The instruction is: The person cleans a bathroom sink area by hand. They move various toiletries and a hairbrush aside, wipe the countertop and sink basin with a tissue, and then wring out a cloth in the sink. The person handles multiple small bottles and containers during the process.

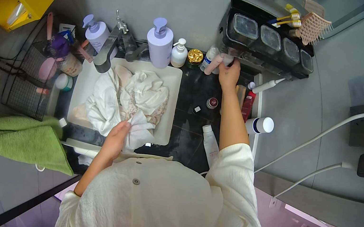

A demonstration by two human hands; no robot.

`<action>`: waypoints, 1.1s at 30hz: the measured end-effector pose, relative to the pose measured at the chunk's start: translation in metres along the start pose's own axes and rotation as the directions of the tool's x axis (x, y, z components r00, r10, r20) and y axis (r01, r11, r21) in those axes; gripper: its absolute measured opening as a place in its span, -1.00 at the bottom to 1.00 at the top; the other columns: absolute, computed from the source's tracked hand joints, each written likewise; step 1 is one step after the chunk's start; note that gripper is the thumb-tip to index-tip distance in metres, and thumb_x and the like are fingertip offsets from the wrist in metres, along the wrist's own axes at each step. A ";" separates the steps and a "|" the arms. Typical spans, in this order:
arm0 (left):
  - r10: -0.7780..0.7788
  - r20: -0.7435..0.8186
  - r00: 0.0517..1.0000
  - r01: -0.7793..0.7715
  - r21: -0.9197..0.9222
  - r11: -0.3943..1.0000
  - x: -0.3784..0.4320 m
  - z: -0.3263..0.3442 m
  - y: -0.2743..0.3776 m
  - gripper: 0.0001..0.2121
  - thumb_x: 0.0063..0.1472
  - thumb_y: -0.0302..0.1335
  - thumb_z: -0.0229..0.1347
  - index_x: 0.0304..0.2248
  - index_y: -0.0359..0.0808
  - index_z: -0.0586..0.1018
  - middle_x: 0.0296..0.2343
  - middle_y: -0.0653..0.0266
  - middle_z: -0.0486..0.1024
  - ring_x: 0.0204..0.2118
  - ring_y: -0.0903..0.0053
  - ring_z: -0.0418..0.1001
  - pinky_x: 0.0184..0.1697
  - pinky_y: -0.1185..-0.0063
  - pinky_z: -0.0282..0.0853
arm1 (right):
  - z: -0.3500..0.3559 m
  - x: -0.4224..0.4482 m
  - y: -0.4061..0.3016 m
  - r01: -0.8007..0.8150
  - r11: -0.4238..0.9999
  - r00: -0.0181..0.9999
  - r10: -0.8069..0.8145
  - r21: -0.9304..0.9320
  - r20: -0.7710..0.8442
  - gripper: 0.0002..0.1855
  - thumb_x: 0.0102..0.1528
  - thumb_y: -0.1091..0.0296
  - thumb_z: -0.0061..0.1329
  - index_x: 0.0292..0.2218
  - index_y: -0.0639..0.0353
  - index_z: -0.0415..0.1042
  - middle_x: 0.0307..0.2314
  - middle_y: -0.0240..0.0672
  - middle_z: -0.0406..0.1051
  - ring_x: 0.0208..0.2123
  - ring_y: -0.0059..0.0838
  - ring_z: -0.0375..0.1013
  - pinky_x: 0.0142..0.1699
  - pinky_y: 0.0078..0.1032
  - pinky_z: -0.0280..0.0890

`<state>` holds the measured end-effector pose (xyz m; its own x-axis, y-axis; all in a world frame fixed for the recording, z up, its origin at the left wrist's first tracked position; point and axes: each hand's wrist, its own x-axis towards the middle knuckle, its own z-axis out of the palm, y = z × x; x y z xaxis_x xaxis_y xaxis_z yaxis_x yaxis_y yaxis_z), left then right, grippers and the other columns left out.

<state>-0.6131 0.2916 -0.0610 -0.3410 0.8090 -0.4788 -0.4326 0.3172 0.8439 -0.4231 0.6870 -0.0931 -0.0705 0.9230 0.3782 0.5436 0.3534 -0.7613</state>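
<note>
My left hand (117, 137) pinches a thin white cloth (139, 131) at the front rim of the white basin (170, 111). Crumpled white garments (106, 101), some with a patterned part, fill much of that basin. On the right, my right hand (229, 74) reaches in among small bottles below the black wall organizer (268, 50). Its fingers are at a pale container (227, 60), partly hidden; whether they grip it is unclear. Touching distance away stand a pink tube (214, 64) and a clear bottle with a blue label (208, 58).
A dark faucet (107, 52) overhangs the basin, with lilac pump bottles (159, 46) behind. Left are a wire basket (27, 87) and green towel (29, 142). A white tube (210, 145), small jar (212, 103) and white bottle (260, 125) lie right. White cables (315, 136) cross the wall.
</note>
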 end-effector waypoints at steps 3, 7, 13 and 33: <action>0.010 0.010 1.000 -0.010 0.017 1.000 0.005 0.005 0.001 -0.66 0.35 -0.33 -0.16 -0.05 -0.44 0.39 -0.19 0.23 0.46 -0.15 0.60 0.38 -0.02 0.64 0.22 | 0.000 0.001 -0.001 -0.016 1.000 1.000 0.016 -0.007 0.017 -0.40 -0.05 0.22 0.10 -0.04 0.38 0.29 -0.36 0.07 0.41 -0.34 -0.06 0.45 -0.20 -0.29 0.32; -0.002 0.034 0.999 0.002 0.022 1.000 0.010 0.010 0.000 -0.65 0.35 -0.32 -0.16 -0.04 -0.44 0.39 -0.18 0.23 0.46 -0.14 0.59 0.37 -0.01 0.63 0.21 | -0.007 -0.008 0.006 0.009 1.000 1.000 -0.009 0.009 0.023 -0.42 -0.01 0.23 0.07 -0.01 0.37 0.30 -0.42 -0.01 0.46 -0.49 -0.26 0.47 -0.28 -0.39 0.35; 0.014 -0.016 1.000 -0.014 -0.040 0.999 0.007 0.000 0.000 -0.63 0.34 -0.30 -0.15 -0.03 -0.43 0.39 -0.16 0.22 0.46 -0.12 0.57 0.37 0.01 0.62 0.21 | -0.081 -0.068 -0.005 0.143 0.979 0.975 -0.114 -0.145 0.192 -0.65 0.06 0.27 -0.01 -0.15 0.30 0.42 -0.36 0.04 0.45 -0.31 -0.08 0.45 -0.16 -0.26 0.31; 0.015 -0.053 0.998 -0.021 -0.125 0.992 -0.006 -0.014 -0.008 -0.67 0.32 -0.35 -0.10 -0.05 -0.44 0.40 -0.15 0.21 0.45 -0.10 0.54 0.39 0.01 0.58 0.24 | -0.111 -0.063 0.072 -0.315 0.871 0.670 0.486 -0.377 0.561 -0.63 0.12 0.36 -0.20 -0.03 -0.02 0.38 -0.17 0.10 0.36 -0.16 0.03 0.42 -0.04 -0.28 0.32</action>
<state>-0.6190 0.2772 -0.0687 -0.3909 0.7862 -0.4787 -0.5262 0.2358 0.8170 -0.2862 0.6370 -0.1132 -0.2523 0.8755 -0.4121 0.8112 -0.0408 -0.5833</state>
